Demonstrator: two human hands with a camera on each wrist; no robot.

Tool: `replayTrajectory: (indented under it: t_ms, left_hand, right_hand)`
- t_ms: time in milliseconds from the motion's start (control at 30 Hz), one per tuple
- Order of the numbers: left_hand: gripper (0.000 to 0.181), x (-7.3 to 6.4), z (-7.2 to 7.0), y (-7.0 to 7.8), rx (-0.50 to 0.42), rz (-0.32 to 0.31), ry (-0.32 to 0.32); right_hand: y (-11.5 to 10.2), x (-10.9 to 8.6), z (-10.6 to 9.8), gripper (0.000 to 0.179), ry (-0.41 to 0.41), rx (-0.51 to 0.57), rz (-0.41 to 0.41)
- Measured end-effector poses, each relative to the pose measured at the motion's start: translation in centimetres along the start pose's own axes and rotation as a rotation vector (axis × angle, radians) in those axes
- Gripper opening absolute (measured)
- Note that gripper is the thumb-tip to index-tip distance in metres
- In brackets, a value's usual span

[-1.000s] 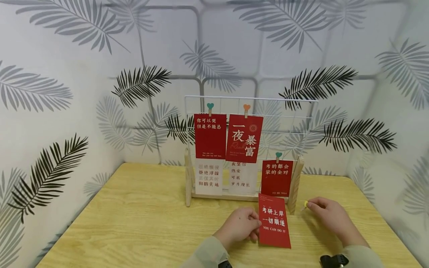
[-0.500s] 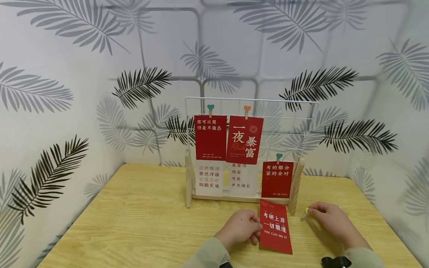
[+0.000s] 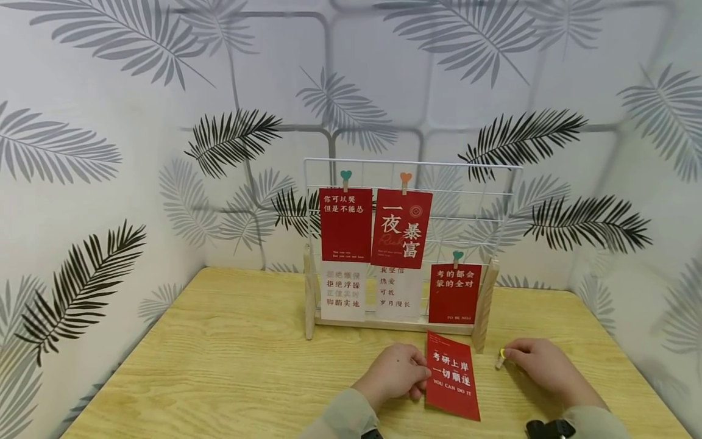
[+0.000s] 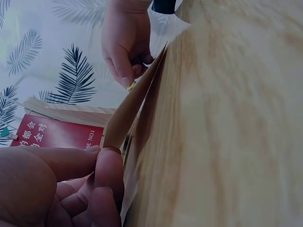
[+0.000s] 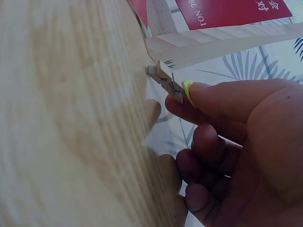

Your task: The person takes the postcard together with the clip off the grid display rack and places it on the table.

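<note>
My left hand [image 3: 396, 373] pinches the left edge of a red card [image 3: 452, 378] with white lettering, low over the table in front of the rack. In the left wrist view the card's plain brown back [image 4: 128, 111] shows, with the thumb and index finger at its edge. To the right of the card, my right hand [image 3: 543, 369] pinches a small wooden clothespin [image 5: 165, 80] by its yellow end, between thumb and index finger. The clothespin's wooden tip points away from the fingers, close to the tabletop. The other right fingers are curled below.
A white wire grid rack [image 3: 466, 207] on wooden feet stands behind the hands. Two red cards hang from its upper part by heart-topped clips, with white cards below them. Another red card [image 3: 454, 294] hangs lower right. The wooden table [image 3: 230, 360] meets a leaf-patterned wall.
The red card and my left hand have come slightly down toward me. My right hand has also lowered, and the clothespin's tip now points more toward me.
</note>
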State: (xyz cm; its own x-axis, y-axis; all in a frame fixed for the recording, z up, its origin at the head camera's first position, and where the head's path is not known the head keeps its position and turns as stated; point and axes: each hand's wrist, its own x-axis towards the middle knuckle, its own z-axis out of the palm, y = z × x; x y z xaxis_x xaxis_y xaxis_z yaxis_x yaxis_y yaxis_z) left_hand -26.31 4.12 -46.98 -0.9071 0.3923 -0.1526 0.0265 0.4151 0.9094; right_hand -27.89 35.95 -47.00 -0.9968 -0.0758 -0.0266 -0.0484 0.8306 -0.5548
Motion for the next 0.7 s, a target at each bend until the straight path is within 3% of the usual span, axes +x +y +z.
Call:
replayTrajectory:
  t_ms: [400, 700]
  left_hand:
    - [0.012, 0.11, 0.21, -0.23, 0.02, -0.001, 0.002]
    - [0.012, -0.21, 0.23, 0.25, 0.192, 0.034, 0.021]
  right_hand:
    - [-0.02, -0.03, 0.02, 0.022, 0.021, -0.047, -0.038]
    - [-0.2, 0.13, -0.02, 0.023, 0.004, -0.047, -0.012]
